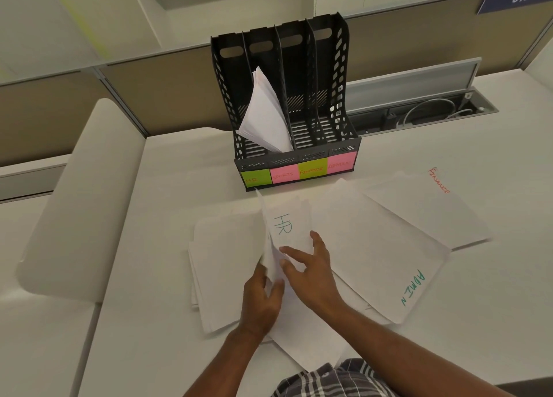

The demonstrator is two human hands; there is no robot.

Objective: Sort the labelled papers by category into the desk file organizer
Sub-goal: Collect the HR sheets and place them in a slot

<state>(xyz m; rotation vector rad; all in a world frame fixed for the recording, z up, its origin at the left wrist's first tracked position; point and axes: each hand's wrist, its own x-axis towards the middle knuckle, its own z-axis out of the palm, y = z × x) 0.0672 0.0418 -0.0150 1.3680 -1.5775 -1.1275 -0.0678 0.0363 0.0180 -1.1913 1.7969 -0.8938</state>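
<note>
A black plastic desk file organizer [299, 145] with four upright slots stands on the white desk [149, 247], against the beige partition [164, 97]. Sticky notes run along its front lip: a green one marked HR [256, 178], a pink one marked SPORTS [284, 175], a green one marked FINANCE [312, 170] and a pink one marked ADMIN [341, 163]. A sheaf of white sheets [264, 115] leans tilted in the second slot from the left, above the SPORTS note, its upper edge tipped toward the left wall; the other slots show only their slatted floors. Just in front of the organizer, the person holds a small bundle of white papers [287, 229] raised on edge, the front sheet lettered HR in green ink. The left hand [261, 298] grips the bundle's lower left edge, fingers closed around it, while the right hand [314, 265] rests against the front sheet with its fingers spread and the thumb up near the lettering. Under and around the hands more white sheets [221, 265] lie loosely overlapped on the desk. To the right lies a sheet lettered ADMIN in green [389, 256], and beyond it, partly overlapped, a sheet lettered FINANCE in red [431, 208]. A plaid shirt [329, 381] shows at the bottom edge.
</note>
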